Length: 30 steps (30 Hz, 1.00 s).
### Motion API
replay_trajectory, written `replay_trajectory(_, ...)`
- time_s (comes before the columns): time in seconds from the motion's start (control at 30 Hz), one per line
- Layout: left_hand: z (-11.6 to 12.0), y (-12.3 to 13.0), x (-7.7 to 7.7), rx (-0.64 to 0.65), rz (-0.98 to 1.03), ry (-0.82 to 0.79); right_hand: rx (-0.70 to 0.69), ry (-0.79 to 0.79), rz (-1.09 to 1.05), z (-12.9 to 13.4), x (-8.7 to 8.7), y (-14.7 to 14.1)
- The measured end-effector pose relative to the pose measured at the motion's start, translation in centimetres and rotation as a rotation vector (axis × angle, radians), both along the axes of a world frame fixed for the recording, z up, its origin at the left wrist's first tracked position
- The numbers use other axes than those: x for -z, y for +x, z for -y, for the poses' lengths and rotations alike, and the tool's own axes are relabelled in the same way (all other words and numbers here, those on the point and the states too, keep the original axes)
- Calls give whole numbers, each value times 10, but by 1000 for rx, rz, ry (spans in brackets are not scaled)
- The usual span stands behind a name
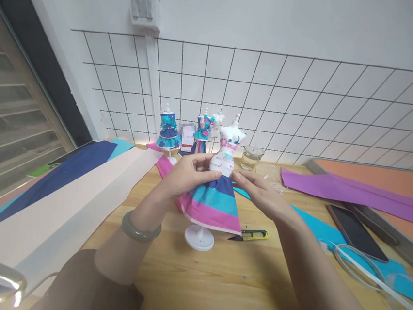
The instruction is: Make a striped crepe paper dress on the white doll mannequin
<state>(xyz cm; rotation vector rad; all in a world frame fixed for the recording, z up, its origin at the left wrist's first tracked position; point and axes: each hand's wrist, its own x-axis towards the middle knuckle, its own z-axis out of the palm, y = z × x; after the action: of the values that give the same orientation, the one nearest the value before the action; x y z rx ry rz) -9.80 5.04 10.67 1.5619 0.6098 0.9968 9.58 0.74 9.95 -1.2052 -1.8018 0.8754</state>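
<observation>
A small white mannequin (232,134) on a round white base (199,238) leans to the right in the middle of the view. Round its waist hangs a skirt (211,203) with navy, turquoise and pink bands. My left hand (193,173) pinches the skirt's waist from the left, thumb in front and fingers partly behind the mannequin. On the right side, the fingertips of my right hand (255,189) are pressed together at the waistband. Yellow-handled thread snips (251,235) lie just right of the skirt's hem.
Dressed mini mannequins (169,129) stand at the back beside a glass jar (252,157). Long fabric pieces (75,201) cover the left side. On the right are purple fabric (341,190), a dark phone (356,230), a coiled cable (361,264) and blue sheets (319,224).
</observation>
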Motion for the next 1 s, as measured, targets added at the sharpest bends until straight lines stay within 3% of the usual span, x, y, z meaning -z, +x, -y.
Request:
replay_trajectory(0.07,2,0,-1,13,-15,5,-114,-82,-1,-2,2,4)
replay_trajectory(0.13,4,0,-2,24,3,-2,-138,-102,-17,-2,2,6)
replay_trajectory(0.37,3,2,-1,1,14,39,-23,-119,-203,3,3,1)
replay_trajectory(0.77,-5,6,8,33,56,11,209,147,27,6,3,-13)
replay_trajectory(1.0,-6,7,9,-10,38,-33,165,127,56,6,2,-9)
